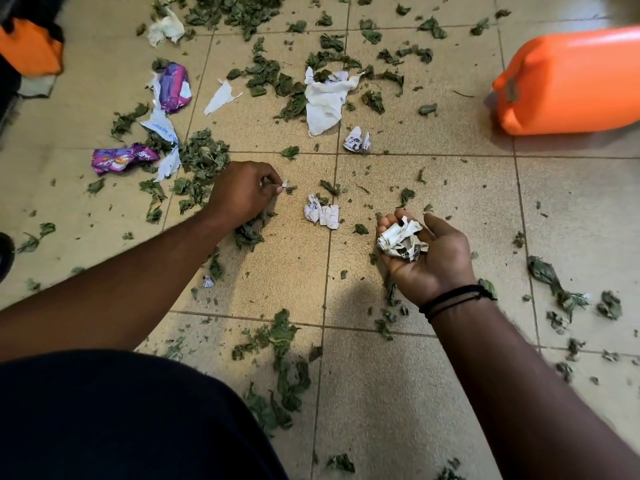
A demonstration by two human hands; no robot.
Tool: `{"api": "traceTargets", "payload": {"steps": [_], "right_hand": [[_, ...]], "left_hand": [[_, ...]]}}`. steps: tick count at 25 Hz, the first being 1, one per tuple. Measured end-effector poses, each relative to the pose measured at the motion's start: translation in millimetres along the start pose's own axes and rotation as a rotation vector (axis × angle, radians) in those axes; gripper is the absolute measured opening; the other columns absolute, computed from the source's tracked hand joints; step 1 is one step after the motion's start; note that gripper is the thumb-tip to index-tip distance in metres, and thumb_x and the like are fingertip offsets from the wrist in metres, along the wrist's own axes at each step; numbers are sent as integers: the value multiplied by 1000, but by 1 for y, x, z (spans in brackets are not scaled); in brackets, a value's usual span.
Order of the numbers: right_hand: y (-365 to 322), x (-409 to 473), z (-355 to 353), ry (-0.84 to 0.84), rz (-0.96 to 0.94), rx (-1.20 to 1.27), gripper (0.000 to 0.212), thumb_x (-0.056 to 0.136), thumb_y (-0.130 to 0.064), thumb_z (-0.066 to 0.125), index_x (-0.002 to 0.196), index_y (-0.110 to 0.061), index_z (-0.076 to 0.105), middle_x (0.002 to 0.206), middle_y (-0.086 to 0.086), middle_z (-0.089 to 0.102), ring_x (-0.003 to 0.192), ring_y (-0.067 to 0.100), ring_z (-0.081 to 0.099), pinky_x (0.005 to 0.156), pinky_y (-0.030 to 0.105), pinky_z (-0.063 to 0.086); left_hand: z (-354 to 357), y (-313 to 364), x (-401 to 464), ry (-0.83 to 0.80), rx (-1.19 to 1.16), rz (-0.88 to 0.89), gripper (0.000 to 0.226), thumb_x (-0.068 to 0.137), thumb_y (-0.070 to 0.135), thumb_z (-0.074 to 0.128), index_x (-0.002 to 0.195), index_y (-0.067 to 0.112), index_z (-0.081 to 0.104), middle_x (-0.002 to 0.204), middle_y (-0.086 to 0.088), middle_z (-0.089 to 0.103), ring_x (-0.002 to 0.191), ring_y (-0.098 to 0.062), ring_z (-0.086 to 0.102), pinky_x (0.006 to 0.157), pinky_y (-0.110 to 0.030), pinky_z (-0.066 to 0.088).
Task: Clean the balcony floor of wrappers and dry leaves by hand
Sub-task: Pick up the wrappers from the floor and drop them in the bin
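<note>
Beige tiles (433, 393) cover the floor, strewn with dry leaves (204, 157) and paper litter. Taking the crumpled printed paper (321, 213) near the middle as the landmark: the left hand (242, 194) is just left of it, knuckles up, thumb and fingertips pinching a tiny white scrap (285, 184) close above the tile. To the paper's right, the right hand (427, 252) lies palm up with fingers loosely curled, cupping a wad (401, 239) of crumpled paper; black cords (457, 299) circle its wrist. Beyond the paper lies a large white tissue (323, 103), with a smaller printed ball (357, 140) between them. Far left of the paper are two purple wrappers (123, 157), (175, 86), and torn white strips (221, 97). An orange jerrycan (568, 81) lies on its side far to the upper right. Another tissue (166, 29) sits at the top left, well beyond the paper. A small scrap (207, 281) lies nearer the person, lower left of the paper.
</note>
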State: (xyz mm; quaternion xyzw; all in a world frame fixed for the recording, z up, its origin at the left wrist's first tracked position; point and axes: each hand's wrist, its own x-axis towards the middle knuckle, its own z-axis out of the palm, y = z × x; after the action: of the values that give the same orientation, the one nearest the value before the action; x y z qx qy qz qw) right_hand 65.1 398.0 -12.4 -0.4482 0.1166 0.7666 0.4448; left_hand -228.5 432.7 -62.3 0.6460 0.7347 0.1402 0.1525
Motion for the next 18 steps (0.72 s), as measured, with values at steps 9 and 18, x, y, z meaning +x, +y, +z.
{"api": "traceTargets", "payload": {"steps": [9, 18], "right_hand": [[-10, -11, -1, -1, -18, 0, 38, 105, -28, 39, 108, -1, 65, 88, 16, 70, 80, 27, 70, 72, 33, 62], [41, 14, 10, -46, 116, -62, 40, 105, -29, 38, 98, -2, 66, 82, 13, 70, 76, 25, 69, 73, 31, 61]], "left_hand": [[-45, -1, 1, -31, -1190, -533, 9, 70, 12, 39, 64, 17, 36, 56, -1, 44, 39, -11, 26, 41, -14, 20], [-48, -33, -81, -133, -1641, -780, 13, 63, 11, 37, 70, 20, 44, 53, 6, 29, 36, -6, 21, 39, -15, 12]]}}
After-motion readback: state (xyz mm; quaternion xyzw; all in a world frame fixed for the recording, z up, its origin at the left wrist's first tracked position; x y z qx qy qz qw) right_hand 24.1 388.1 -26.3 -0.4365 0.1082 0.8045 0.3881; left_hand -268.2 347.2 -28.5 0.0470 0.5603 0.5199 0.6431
